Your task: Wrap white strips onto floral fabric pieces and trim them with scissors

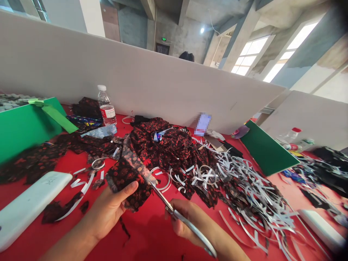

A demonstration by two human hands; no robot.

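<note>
My left hand (114, 203) grips a piece of black fabric with red flowers (127, 177), thumb on top and fingers underneath. A paler strip of the same print runs from it back to a crumpled heap of floral fabric (163, 145). My right hand (187, 217) is closed round a pair of metal scissors (187, 220), which point up and to the left. The blade tips meet the right edge of the held fabric. A white looped strip (163, 179) lies just beyond the blades.
White strips (252, 188) are piled with scraps at the right. A white device (32, 206) lies at the left on the red table (152, 239). Behind are a water bottle (106, 107), a phone (202, 124) and a pale partition (152, 79). Green dividers (268, 148) flank both sides.
</note>
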